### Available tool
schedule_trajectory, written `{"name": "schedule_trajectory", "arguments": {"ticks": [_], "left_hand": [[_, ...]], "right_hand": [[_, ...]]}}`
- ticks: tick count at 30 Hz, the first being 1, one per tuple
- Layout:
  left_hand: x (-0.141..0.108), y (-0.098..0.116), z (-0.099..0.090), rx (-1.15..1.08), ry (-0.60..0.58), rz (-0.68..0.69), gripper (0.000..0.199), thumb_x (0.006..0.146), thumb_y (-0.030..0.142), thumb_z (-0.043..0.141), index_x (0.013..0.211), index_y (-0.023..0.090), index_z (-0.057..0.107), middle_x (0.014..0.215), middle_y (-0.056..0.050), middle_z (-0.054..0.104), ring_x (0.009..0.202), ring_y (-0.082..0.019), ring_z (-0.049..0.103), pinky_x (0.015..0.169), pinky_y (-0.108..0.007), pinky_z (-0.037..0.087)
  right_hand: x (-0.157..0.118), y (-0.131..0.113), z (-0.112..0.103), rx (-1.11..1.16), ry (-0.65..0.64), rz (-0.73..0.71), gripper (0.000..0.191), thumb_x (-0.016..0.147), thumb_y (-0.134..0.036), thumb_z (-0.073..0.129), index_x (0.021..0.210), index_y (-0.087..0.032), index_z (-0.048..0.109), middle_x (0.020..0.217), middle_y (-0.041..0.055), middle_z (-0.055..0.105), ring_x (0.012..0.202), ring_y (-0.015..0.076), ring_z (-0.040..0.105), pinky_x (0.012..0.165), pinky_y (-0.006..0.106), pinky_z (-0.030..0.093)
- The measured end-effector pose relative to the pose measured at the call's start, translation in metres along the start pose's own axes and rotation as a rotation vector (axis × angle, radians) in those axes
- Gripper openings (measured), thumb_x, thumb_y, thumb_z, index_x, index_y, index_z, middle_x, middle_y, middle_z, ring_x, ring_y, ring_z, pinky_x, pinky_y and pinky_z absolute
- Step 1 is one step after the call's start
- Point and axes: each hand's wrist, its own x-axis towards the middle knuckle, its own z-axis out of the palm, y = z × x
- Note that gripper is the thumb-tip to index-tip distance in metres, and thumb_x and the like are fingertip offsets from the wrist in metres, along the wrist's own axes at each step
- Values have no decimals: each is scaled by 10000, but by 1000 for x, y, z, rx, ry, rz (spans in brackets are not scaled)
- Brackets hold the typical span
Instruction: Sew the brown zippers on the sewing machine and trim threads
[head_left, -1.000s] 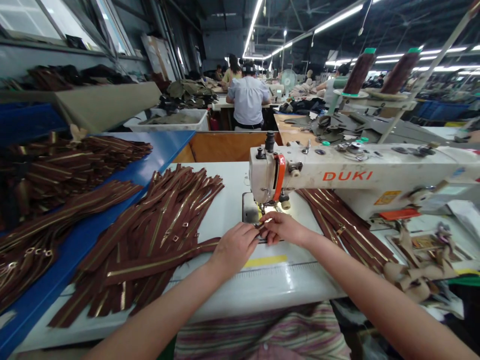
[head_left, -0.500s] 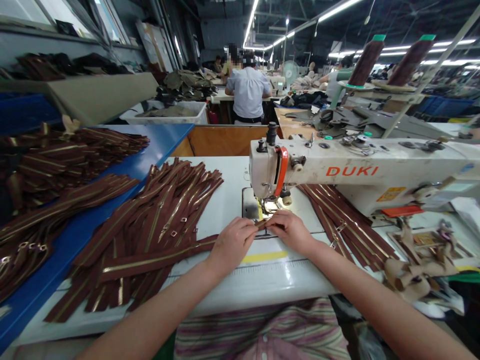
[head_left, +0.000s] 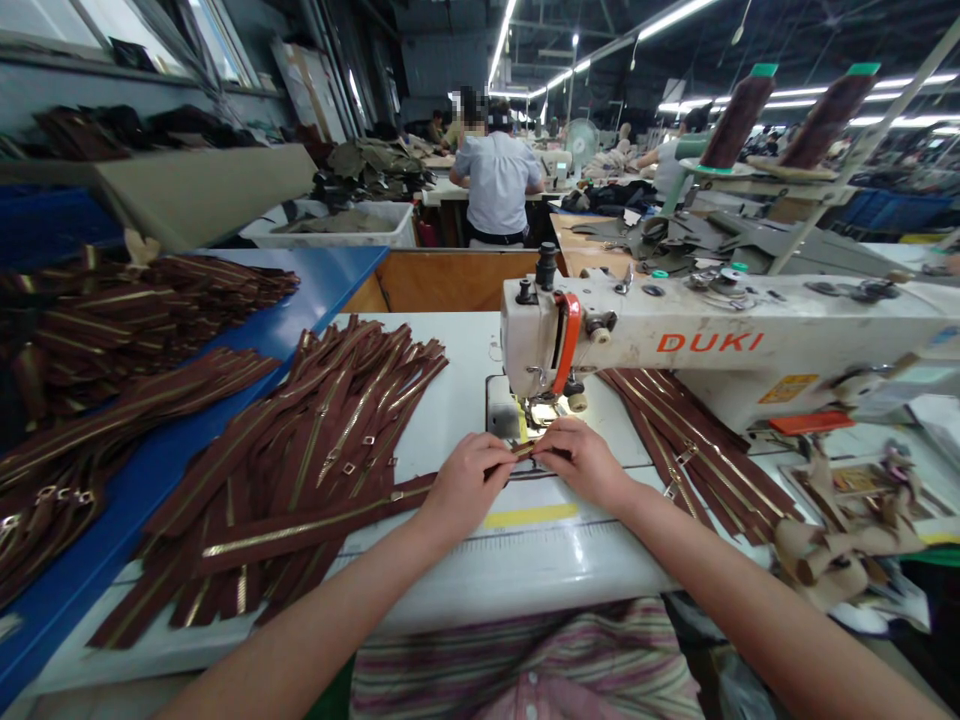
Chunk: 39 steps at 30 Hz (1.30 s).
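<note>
Brown zipper [head_left: 523, 451] now shows between the left hand [head_left: 466, 480] and right hand [head_left: 581, 458], which sat closer a second ago; both hands' fingers [head_left: 498, 456] pinch it closed.

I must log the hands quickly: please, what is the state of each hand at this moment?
Left hand: closed, holding a brown zipper strip.
Right hand: closed, holding the same brown zipper strip near the sewing machine.
</note>
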Motion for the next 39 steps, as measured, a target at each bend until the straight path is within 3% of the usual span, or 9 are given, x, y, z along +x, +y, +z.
{"name": "schedule_trajectory", "arguments": {"ticks": [8,22,30,35,39], "left_hand": [[0,2,-2,-11,-10,-28,147,805,101,590,740,192,685,797,-13,664,799,-162,613,773,-311,515],[1,0,1,86,-20,23,166,846,80,565,803,185,686,796,-18,652,800,-169,597,736,-305,506],[-1,9,-6,451,-240,225,178,883,85,515,929,163,669,858,-51,618,845,-210,540,749,-328,496],[11,13,-10,359,-359,147,265,855,30,475,862,177,696,803,-43,604,791,-189,578,713,-292,490],[22,15,-14,283,-406,188,254,838,67,517,740,196,712,713,-12,604,685,-145,597,635,-224,477]], "right_hand": [[2,-10,-3,-86,-46,123,133,833,-97,590,768,-173,678,760,34,595,780,177,543,726,292,415],[2,-11,9,-236,26,220,92,780,-121,595,709,-173,624,730,44,567,779,204,506,706,306,370],[4,-15,9,-332,-1,212,100,810,-137,583,725,-174,620,764,60,600,807,212,519,728,314,375],[12,-16,3,-388,-75,174,78,824,-133,602,769,-161,649,792,73,609,795,211,530,716,313,372],[21,-13,-4,-393,-177,46,98,835,-118,599,787,-158,674,799,68,621,786,200,543,716,303,369]]}}
